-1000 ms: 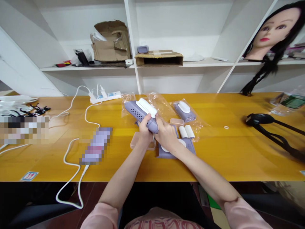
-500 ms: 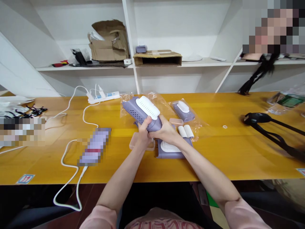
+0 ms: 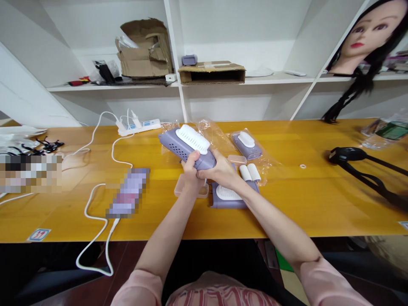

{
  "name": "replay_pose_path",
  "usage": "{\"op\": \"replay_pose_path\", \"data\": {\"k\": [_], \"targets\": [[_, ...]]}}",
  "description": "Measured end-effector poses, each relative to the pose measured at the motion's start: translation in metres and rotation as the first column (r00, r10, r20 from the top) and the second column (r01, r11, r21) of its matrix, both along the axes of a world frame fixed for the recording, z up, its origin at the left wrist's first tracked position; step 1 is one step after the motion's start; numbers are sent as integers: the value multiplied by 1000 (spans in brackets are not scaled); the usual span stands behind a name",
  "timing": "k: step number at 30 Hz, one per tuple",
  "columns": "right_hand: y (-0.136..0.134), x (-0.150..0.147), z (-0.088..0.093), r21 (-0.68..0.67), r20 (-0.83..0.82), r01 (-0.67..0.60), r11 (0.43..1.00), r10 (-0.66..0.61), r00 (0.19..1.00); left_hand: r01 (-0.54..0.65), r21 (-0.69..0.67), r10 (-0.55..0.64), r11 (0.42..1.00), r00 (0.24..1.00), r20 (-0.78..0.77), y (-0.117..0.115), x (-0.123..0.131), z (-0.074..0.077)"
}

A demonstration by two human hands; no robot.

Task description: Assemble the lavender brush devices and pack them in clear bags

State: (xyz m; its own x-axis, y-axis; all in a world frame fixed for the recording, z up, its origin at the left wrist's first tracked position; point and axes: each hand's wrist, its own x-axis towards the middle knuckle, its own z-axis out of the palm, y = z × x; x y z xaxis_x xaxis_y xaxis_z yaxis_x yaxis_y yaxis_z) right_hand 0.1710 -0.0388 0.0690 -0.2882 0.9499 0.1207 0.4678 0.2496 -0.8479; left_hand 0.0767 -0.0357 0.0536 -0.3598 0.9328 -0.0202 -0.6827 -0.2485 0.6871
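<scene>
Both hands are closed around the near end of a purple device with a white toothed plate (image 3: 191,144), held tilted above the table. My left hand (image 3: 193,171) grips it with the thumb on its upper side, by the plate's edge. From the right, my right hand (image 3: 221,171) wraps the same end, its fingers partly hidden. Small dark holes dot the device's side. Below my right wrist lies another purple piece with a white plate (image 3: 227,200), partly covered by my forearm. Two white rolls (image 3: 249,172) rest at its upper edge. Behind my left wrist shows a clear pinkish case (image 3: 180,185).
Clear plastic wrapping (image 3: 214,131) and a smaller purple device (image 3: 245,144) lie behind. Left are a charging phone (image 3: 130,191) and a power strip (image 3: 143,126). Right are a black strap (image 3: 350,156), a small white ring (image 3: 302,166) and a bottle (image 3: 390,129). A mannequin head (image 3: 371,36) stands on the shelf.
The view has shifted slightly. The purple device sits a little further left in the picture, still in both hands, with nearly the same grip.
</scene>
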Motion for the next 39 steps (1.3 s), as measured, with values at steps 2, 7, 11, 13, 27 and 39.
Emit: {"op": "replay_pose_path", "data": {"k": [2, 7, 11, 13, 27, 39], "targets": [[-1, 0, 0, 17, -9, 5, 1000, -5, 1000, 29, 15, -29, 999, 1000, 2, 1, -1, -1], [0, 0, -6, 79, -14, 47, 996, -46, 999, 98, 65, -100, 993, 994, 42, 9, -1, -7], [1, 3, -7, 101, 15, 4, 995, -6, 1000, 159, 89, -161, 983, 987, 16, 11, -6, -10], [1, 8, -5, 96, 56, -74, 993, 69, 996, 210, 90, -209, 974, 978, -18, 11, -13, -10], [6, 18, 0, 115, -441, -220, 969, 249, 862, 439, 75, -435, 895, 898, -68, -2, -16, -12], [2, 8, -2, -43, -248, -135, 990, 120, 961, 140, 20, -138, 990, 987, -77, -2, -5, -18]]}}
